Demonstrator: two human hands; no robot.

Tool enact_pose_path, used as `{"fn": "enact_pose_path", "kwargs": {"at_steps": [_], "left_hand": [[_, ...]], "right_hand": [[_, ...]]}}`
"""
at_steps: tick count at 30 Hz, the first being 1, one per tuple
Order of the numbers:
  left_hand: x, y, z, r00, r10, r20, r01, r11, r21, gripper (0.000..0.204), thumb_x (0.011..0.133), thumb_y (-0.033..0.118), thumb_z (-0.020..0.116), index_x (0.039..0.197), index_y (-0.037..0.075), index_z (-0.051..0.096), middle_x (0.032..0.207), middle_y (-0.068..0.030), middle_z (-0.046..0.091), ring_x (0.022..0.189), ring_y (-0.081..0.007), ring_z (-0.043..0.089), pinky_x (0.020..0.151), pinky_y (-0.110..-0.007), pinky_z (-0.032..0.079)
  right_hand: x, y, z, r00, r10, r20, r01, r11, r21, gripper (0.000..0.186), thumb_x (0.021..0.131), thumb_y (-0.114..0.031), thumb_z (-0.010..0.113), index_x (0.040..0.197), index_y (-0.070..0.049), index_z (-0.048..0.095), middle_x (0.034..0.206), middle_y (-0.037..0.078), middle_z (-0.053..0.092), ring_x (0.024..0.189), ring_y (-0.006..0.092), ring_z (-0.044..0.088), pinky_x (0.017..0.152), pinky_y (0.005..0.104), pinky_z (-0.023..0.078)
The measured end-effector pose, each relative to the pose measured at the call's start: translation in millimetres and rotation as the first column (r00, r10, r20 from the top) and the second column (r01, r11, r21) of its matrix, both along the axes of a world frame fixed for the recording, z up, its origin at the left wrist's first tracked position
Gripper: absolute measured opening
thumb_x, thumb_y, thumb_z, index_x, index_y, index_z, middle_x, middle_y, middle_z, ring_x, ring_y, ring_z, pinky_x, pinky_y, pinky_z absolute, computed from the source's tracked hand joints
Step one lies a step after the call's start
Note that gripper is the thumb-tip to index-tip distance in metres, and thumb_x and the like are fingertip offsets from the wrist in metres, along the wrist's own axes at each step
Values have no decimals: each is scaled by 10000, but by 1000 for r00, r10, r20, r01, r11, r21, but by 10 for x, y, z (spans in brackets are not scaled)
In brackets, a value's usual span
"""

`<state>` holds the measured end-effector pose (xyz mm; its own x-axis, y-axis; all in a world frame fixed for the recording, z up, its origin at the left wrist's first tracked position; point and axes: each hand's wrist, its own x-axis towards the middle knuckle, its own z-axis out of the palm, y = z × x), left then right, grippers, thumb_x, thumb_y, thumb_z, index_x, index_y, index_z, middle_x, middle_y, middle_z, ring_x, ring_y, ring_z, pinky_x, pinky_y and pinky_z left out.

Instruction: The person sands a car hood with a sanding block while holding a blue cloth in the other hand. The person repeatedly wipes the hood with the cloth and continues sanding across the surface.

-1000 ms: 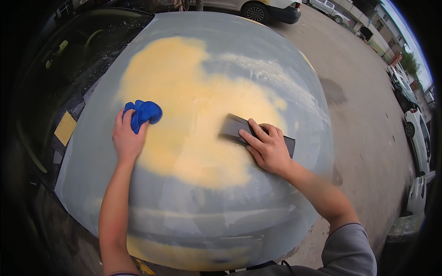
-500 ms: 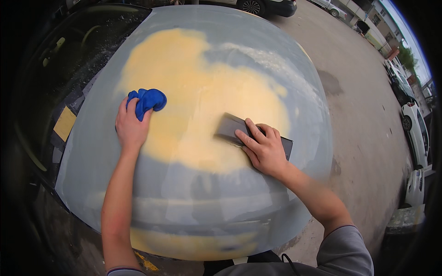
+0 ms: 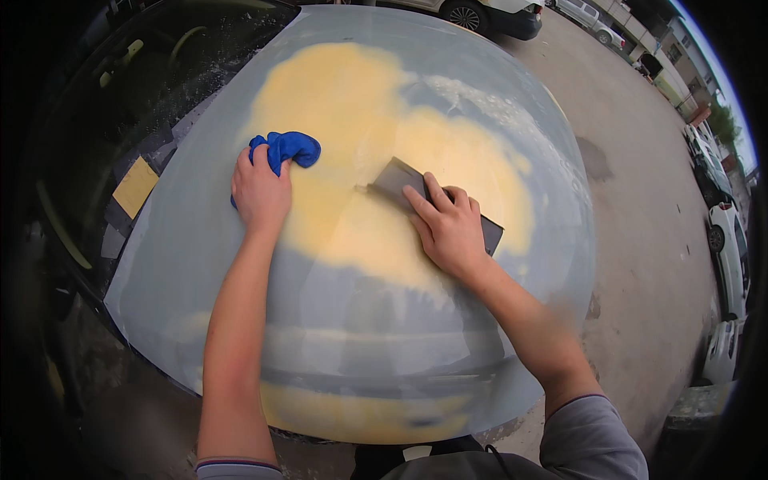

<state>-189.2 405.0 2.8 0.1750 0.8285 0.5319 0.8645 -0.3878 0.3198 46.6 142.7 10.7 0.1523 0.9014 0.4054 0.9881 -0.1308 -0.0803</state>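
Note:
A car bonnet (image 3: pixel 188 256) in grey primer, with broad pale yellow patches and whitish residue, fills the middle of the view. On its left part my left hand (image 3: pixel 260 192) is closed on a bunched blue cloth (image 3: pixel 292 148). Right of centre, my right hand (image 3: pixel 452 224) grips a dark grey rectangular sanding sheet or pad (image 3: pixel 390 176) against the yellow patch, fingers over its top. Whether a block lies under the sheet I cannot tell.
The dark windscreen (image 3: pixel 136 88) borders the bonnet at left, with a yellow sheet (image 3: pixel 135 186) and darker pieces along its lower edge. Beyond are a concrete yard (image 3: pixel 648 240), a white car (image 3: pixel 500 16) behind, parked cars (image 3: pixel 724 256) along the right and a building (image 3: pixel 688 56).
The bonnet has shifted right in view. Both hands have moved up in the picture, still holding the same things, and the pad now sits higher on the yellow patch.

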Motion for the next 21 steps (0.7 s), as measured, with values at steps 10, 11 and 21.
{"fn": "enact_pose_path", "kwargs": {"at_steps": [10,11,21], "left_hand": [[539,89,55,999,-9,44,8,1000,29,517,1005,408,814,1412,129,662,1496,-188,618,1422,-403,594,1218,-537,452],[431,102,12,999,12,30,-13,1000,27,516,1004,412,815,1409,131,660,1496,-187,617,1423,-403,593,1219,-537,451],[140,143,-76,999,40,-4,-40,998,52,541,999,436,822,1407,129,643,1497,-201,609,1421,-419,586,1227,-544,432]], "right_hand": [[1242,1832,485,937,-350,-1,350,936,-48,470,1120,-372,569,1575,-301,663,1593,70,651,1324,426,620,1074,580,514],[1001,1782,400,959,-283,-21,282,959,-41,472,1109,-351,590,1570,-289,666,1588,78,652,1313,424,624,1075,574,511],[-118,119,108,969,241,64,-245,967,68,534,925,-221,824,1453,-235,741,1610,118,600,1201,358,637,1000,527,511]]}}
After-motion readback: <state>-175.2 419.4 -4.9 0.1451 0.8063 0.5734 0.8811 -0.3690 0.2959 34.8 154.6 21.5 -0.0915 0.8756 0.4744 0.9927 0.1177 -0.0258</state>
